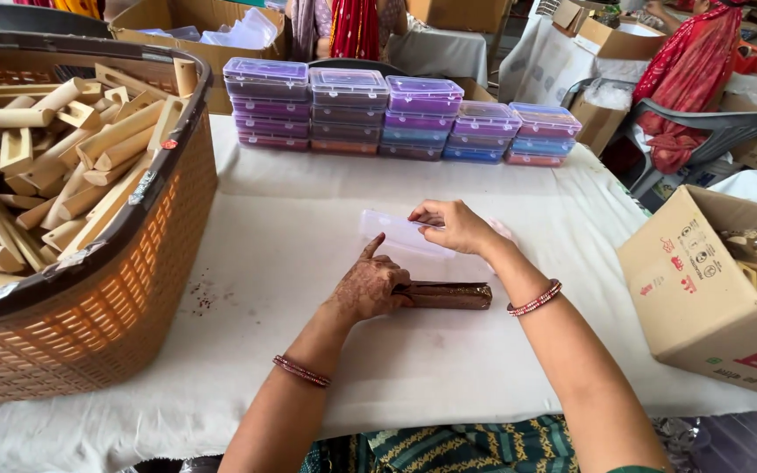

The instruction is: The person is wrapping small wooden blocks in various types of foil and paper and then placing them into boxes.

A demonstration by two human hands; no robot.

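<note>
My left hand [370,286] grips the left end of a long dark brown block [449,296] that lies flat on the white cloth [431,368]. Its forefinger points up toward a clear plastic box [400,235] lying just beyond. My right hand [453,226] pinches the right edge of that clear box with thumb and fingers. Both wrists wear red bangles. The block sits between my two forearms, near the middle of the table.
A large orange-brown woven basket [124,289] full of several pale wooden pieces [54,166] stands at the left. Stacks of coloured lidded boxes [396,118] line the far edge. An open cardboard carton [703,298] sits at the right. People in red cloth sit beyond the table.
</note>
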